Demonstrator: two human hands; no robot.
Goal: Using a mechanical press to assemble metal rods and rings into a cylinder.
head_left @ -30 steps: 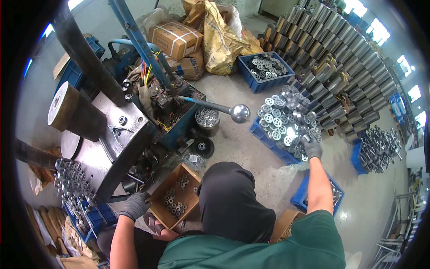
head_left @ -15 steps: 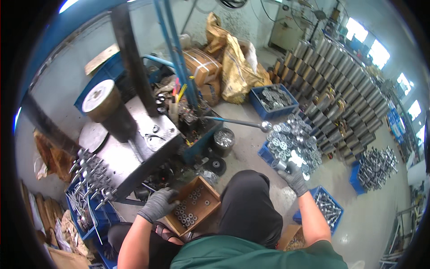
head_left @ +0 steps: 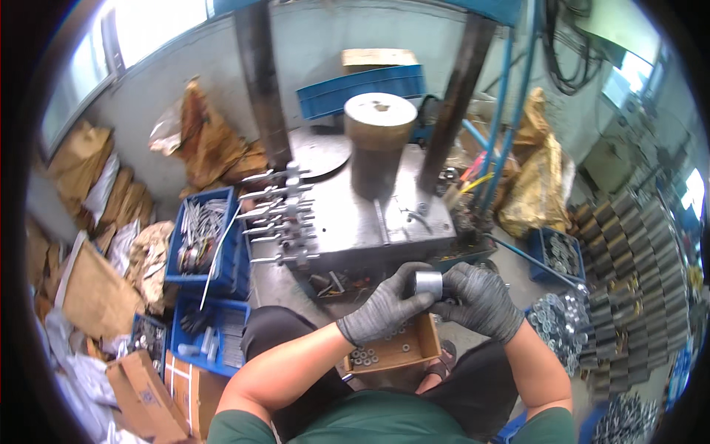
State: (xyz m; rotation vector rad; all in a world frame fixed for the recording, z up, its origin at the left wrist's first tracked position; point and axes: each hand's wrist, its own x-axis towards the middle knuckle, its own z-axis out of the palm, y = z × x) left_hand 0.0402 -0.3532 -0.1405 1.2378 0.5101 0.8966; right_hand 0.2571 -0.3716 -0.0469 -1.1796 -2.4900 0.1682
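Note:
Both my hands wear grey knit gloves and meet in front of the press table. Between the thumb and fingers of my left hand is a short, shiny metal cylinder, lying on its side. My right hand is closed close against the cylinder's right end. Its fingertips look dark, and what they pinch, if anything, I cannot make out. Below the hands stands an open wooden box with several small metal rings in it, partly covered by my gloves.
A steel press table carries a thick post and a row of shafted metal parts. Blue bins of rods and tools stand left. Right are heaped metal discs, a long lever and stacked metal cylinders.
My view has swung left toward the press table. My right hand has come from the disc heap to meet my left, which has risen from the wooden box and now grips the metal cylinder.

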